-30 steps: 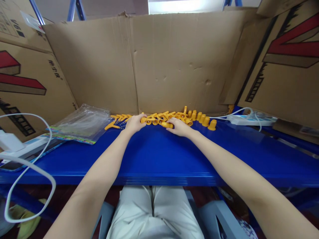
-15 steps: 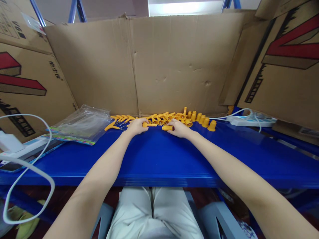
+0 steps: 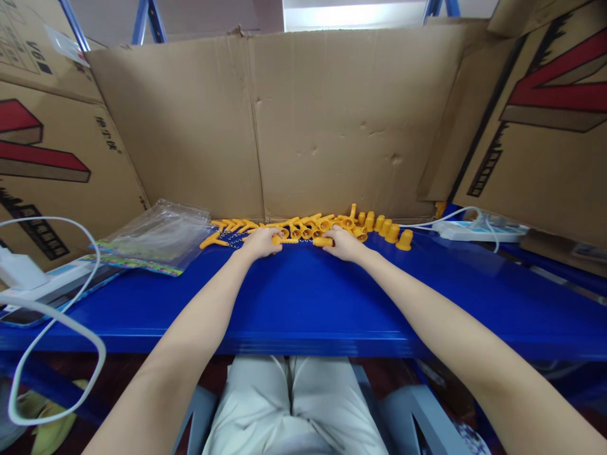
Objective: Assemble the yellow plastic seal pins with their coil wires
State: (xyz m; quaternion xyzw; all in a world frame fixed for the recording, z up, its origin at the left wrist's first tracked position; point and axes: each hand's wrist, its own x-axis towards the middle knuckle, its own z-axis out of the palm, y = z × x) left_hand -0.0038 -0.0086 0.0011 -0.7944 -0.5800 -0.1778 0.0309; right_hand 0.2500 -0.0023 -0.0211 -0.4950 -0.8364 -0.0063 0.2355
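Several small orange plastic parts [image 3: 303, 226] lie in a row along the back of the blue table [image 3: 303, 297], against a cardboard wall. My left hand [image 3: 260, 242] pinches an orange piece with a thin stem [image 3: 283, 239] that points right. My right hand [image 3: 345, 244] grips a short orange cap [image 3: 322, 241] by its right end. The two pieces lie almost tip to tip just above the table top. More orange caps [image 3: 391, 232] stand upright to the right of my right hand. Orange stemmed pieces [image 3: 214, 239] lie to the left of my left hand.
A clear plastic bag [image 3: 156, 237] lies at the left of the table. A white power strip [image 3: 469, 229] with a cable sits at the right. A white charger and cable [image 3: 28, 278] lie at the far left. Cardboard boxes [image 3: 545, 120] wall in the table.
Both hands have drawn one orange piece each out of the row toward me, and the two pieces have come closer together end to end.
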